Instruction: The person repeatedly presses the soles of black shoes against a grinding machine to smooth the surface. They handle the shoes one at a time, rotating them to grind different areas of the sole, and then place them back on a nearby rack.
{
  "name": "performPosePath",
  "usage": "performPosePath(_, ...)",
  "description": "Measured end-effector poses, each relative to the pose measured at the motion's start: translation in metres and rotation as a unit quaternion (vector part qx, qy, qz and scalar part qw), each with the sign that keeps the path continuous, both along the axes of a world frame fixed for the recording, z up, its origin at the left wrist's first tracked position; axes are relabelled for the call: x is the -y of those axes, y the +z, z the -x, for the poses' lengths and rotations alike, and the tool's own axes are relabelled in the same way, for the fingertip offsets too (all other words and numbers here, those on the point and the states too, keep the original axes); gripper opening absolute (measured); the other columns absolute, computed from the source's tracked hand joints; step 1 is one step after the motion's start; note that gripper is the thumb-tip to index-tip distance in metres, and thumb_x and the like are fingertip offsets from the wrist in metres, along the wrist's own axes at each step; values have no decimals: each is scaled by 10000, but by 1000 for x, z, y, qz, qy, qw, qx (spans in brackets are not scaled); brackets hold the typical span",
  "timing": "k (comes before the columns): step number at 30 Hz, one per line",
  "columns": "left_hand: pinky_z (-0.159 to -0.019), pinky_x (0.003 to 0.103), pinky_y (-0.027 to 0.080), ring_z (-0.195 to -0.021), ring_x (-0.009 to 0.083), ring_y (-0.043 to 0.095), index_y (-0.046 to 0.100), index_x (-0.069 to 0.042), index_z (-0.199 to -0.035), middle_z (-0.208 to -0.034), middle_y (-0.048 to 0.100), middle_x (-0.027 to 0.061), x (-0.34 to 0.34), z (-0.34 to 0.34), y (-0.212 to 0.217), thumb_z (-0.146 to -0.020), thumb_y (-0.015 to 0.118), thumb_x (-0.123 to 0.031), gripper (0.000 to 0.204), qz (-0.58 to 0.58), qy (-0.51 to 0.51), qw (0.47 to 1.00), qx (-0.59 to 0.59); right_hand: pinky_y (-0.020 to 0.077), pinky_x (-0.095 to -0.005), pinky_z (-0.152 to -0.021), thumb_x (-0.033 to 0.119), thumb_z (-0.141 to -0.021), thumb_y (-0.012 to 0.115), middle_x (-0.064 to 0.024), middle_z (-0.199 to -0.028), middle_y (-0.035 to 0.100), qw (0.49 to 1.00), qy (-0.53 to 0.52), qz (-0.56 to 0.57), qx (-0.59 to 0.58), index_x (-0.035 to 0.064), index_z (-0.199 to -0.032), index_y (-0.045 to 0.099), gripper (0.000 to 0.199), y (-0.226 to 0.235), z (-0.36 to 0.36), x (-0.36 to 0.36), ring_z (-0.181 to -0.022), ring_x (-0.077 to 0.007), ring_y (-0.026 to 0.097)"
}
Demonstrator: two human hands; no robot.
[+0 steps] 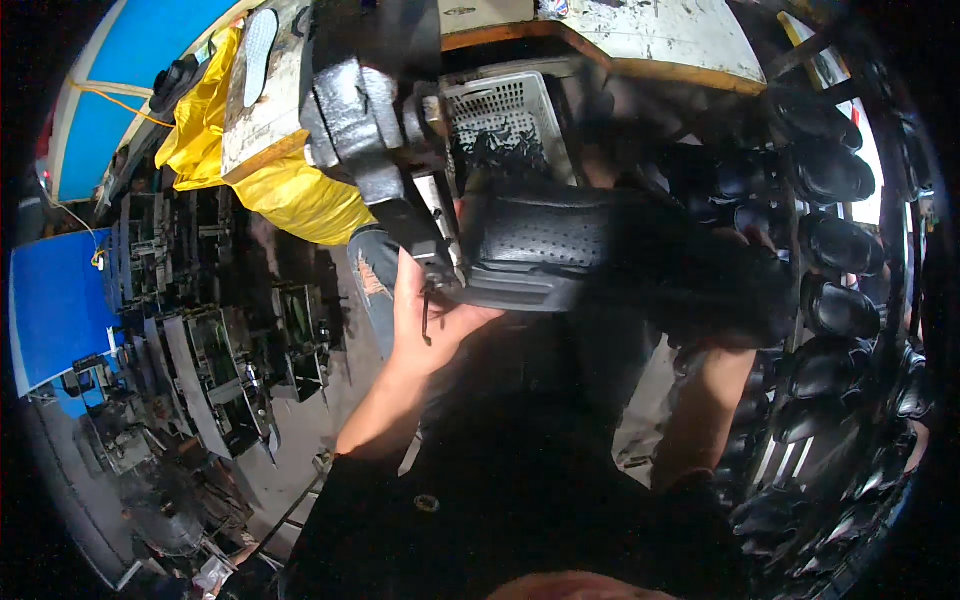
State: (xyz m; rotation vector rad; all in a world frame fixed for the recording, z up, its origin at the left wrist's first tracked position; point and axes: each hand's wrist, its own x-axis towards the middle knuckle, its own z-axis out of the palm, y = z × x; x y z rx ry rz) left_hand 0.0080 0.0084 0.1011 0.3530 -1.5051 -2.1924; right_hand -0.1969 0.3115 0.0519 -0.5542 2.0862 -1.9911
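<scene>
A black shoe [545, 235] with a perforated upper and a thick ridged sole lies sideways in front of me. Its left end meets the narrow tip of a dark metal machine head [365, 125]. My left hand [430, 325] grips the sole from below at that end, its thumb upright beside the machine tip. At the shoe's dark right end is my right hand [752, 238]; fingertips show over the far edge, while deep shadow hides most of the hand. A thin dark rod [426, 315] hangs from the machine in front of my left hand.
Beyond the shoe stands a white plastic basket [545, 105] with black scraps. A yellow bag [300, 200] hangs under a worn bench [270, 115] bearing a pale insole [260, 57]. Racks of black shoes [835, 370] line the right; metal frames [215, 370] stand at left.
</scene>
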Motion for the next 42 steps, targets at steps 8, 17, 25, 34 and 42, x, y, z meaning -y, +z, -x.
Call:
performPosePath(8,-1041,363,435,-1263,228,519,285,-20,-1475,-1350,517,121,4,-14,-12,-766,794,17,874,-20,50,998,26,435,-436,-1052,308,-929,598,-170,-1295,569,993,74,-1,-97,6,-1347,454,535,55,16,31,-1201,-295,559)
performPosePath(17,-1105,364,377,-1336,233,445,305,16,-1495,-1492,402,145,32,-35,-8,-775,798,-81,878,35,108,992,58,418,-454,-1066,293,-897,640,-197,-1314,557,982,170,70,-35,4,-1347,443,570,61,-12,82,-1231,-324,540)
performPosePath(25,-1107,341,359,-1324,184,441,323,12,-1498,-1520,384,103,66,-57,-25,-806,805,-178,865,26,149,987,48,403,-470,-1079,281,-869,678,-222,-1332,545,970,210,120,39,2,-1348,434,605,50,-41,120,-1259,-349,524)
performPosePath(34,-1042,352,443,-1214,187,544,351,-37,-1498,-1405,509,79,80,-71,-29,-882,685,-23,701,-45,182,980,60,436,-353,-1026,323,-768,789,-140,-1273,582,984,175,25,-22,18,-1312,494,690,58,-61,151,-1209,-227,544)
performPosePath(42,-1200,476,138,-1459,345,281,279,39,-1486,-1542,323,238,76,-60,-4,-859,608,-119,726,335,232,913,21,562,-335,-888,3,-712,821,-114,-1159,686,974,217,-44,-41,43,-1251,550,604,89,-74,171,-1062,-222,667)
